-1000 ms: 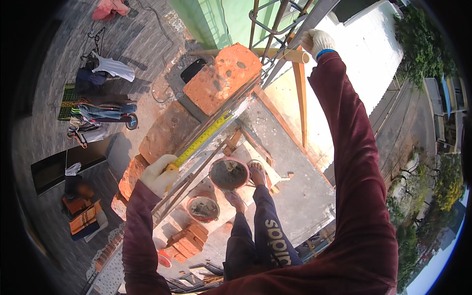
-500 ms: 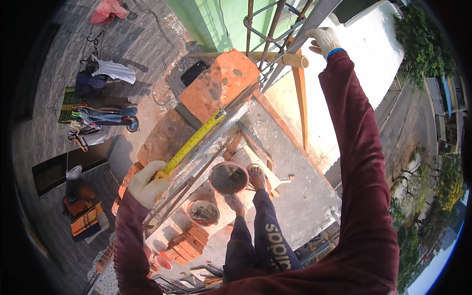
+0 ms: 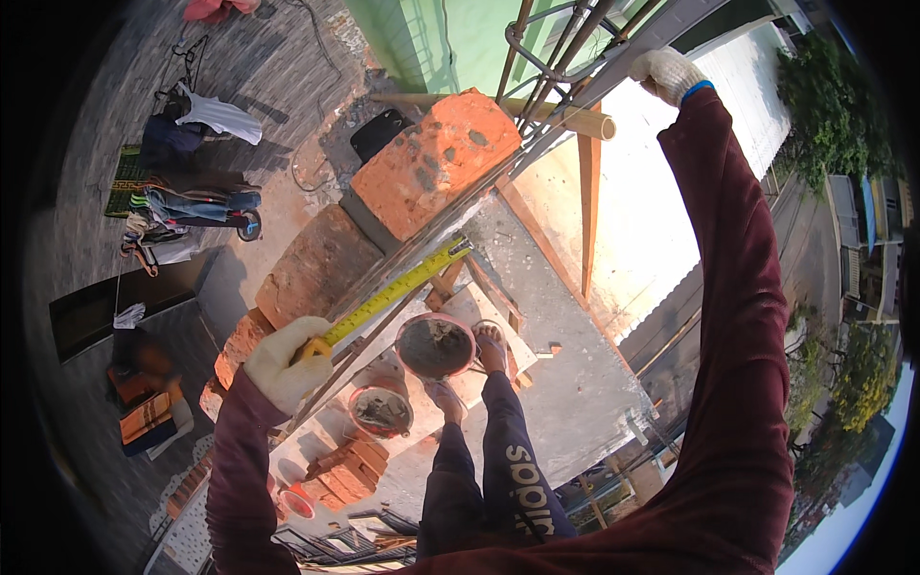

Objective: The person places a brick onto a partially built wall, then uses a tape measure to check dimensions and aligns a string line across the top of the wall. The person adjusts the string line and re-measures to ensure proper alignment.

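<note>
We're holding a tape measure (image 3: pixel 396 294), poking rightward from our curled left hand (image 3: pixel 287 362); our bent right hand (image 3: pixel 666 75) is hiding any hold.

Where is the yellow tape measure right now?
In the head view, the yellow tape measure is left of centre, its lower end in the gloved left hand, its blade slanting up and right to end below the uppermost orange brick.
</note>
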Motion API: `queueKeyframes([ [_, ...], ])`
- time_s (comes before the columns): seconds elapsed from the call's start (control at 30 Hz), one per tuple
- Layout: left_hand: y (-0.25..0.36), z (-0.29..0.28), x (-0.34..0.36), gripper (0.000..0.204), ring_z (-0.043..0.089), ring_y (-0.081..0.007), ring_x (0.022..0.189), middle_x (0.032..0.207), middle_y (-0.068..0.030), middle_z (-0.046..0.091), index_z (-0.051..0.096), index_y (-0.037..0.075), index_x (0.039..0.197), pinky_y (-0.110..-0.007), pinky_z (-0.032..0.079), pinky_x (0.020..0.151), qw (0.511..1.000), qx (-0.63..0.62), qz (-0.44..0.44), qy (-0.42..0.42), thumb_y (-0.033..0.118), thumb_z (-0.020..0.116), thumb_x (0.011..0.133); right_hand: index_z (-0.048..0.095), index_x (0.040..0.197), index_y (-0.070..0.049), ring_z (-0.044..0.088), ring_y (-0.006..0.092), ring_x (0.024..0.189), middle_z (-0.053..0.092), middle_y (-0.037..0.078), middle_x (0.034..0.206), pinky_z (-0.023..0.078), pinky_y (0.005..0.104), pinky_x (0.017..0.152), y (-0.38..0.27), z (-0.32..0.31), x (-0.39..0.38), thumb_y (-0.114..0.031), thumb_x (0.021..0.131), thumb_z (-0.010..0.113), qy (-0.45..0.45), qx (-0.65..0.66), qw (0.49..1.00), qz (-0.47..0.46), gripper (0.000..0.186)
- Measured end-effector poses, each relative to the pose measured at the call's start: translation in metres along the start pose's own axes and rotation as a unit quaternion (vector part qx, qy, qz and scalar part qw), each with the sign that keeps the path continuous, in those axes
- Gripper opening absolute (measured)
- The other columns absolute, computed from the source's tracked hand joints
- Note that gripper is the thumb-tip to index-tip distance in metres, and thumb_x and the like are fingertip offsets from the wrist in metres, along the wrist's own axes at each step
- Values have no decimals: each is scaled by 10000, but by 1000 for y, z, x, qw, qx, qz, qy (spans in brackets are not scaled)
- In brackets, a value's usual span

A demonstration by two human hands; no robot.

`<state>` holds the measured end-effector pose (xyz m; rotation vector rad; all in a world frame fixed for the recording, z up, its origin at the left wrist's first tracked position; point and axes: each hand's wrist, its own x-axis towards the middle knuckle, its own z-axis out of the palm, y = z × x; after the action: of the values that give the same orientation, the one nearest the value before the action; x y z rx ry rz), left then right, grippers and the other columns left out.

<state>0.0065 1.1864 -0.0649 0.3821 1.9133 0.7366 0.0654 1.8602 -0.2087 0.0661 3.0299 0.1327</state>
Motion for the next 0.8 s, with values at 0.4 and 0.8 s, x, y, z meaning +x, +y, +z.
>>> queueKeyframes([
  [0.4,27,-5,-15,381,628,-158,900,991,-108,644,626,0,1203,-292,504,834,998,57,-27,28,159,650,858,676,827,-47,642,344,811,635,94,815,541,391,753,14,-18,-3,-231,747,862,-43,75,996,9,274],
  [0.8,11,-3,-10,423,675,-218,938,1040,-150,682,629,-9,1229,-310,524,879,996,89,19,16,153,685,843,671,1150,-32,642,317,1116,663,105,1185,520,418,1028,-5,-49,7,-401,786,823,-35,-119,986,-108,540],
])
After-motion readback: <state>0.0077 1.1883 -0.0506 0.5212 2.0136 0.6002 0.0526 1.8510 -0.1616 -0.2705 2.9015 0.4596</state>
